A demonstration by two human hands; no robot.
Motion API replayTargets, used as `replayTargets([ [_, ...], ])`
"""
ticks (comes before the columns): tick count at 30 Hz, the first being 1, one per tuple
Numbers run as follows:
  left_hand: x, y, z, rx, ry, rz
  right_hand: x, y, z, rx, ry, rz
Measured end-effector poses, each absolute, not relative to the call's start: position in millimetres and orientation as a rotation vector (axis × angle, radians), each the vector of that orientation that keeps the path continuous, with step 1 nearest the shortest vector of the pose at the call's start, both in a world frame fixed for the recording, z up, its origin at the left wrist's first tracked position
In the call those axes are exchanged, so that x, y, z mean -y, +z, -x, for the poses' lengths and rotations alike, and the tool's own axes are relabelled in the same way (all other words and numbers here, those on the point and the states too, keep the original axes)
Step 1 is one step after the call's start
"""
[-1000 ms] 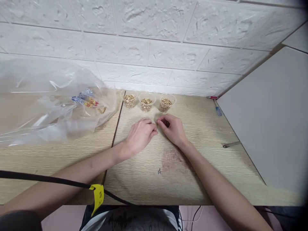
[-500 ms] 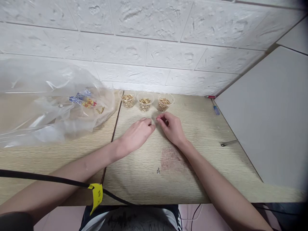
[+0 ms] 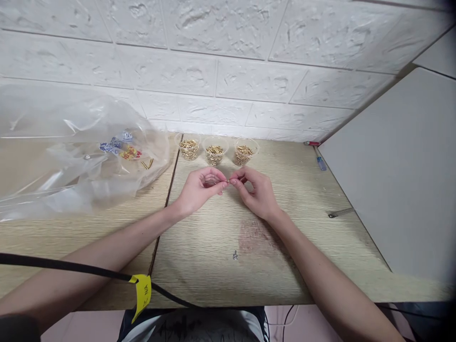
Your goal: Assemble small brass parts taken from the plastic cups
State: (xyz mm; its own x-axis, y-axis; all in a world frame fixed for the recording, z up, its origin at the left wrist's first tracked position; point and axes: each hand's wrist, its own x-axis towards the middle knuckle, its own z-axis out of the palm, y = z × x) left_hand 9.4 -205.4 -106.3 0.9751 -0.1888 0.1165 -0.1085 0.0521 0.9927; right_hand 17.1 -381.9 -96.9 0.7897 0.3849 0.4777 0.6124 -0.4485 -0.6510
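Note:
My left hand (image 3: 201,189) and my right hand (image 3: 255,191) meet fingertip to fingertip above the table, both closed in a pinch. Between them shows a tiny brass-coloured piece (image 3: 228,181), mostly covered by the fingers. Just behind the hands stand three clear plastic cups: a left cup (image 3: 189,148), a middle cup (image 3: 214,151) and a right cup (image 3: 245,152). Each holds many small gold-coloured metal pins.
A large clear plastic bag (image 3: 89,185) lies at the left, with a few gold pins by it. A small metal part (image 3: 235,255) sits near the front. At right are a screwdriver (image 3: 321,164), a metal tool (image 3: 338,213) and a white panel (image 3: 399,171). A black cable (image 3: 71,266) crosses my left arm.
My left hand has turned from back-up to thumb-up, and its fingertips now touch the brass piece at my right fingertips. My right hand has barely moved.

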Motion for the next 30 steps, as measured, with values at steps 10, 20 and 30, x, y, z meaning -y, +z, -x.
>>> replayTargets([
  [10,204.5,-105.4,-10.2,0.186,-0.036,-1.467,378.9,-97.6,-15.1,0.689,-0.323,2.043],
  [20,205.3,-105.3,-8.8,0.165,-0.017,-1.492,376.4,-97.3,-12.6,0.615,-0.292,2.078],
  [30,207.7,-107.6,-8.6,0.129,-0.012,-1.467,377.8,-101.0,-14.3,0.789,-0.431,2.202],
])
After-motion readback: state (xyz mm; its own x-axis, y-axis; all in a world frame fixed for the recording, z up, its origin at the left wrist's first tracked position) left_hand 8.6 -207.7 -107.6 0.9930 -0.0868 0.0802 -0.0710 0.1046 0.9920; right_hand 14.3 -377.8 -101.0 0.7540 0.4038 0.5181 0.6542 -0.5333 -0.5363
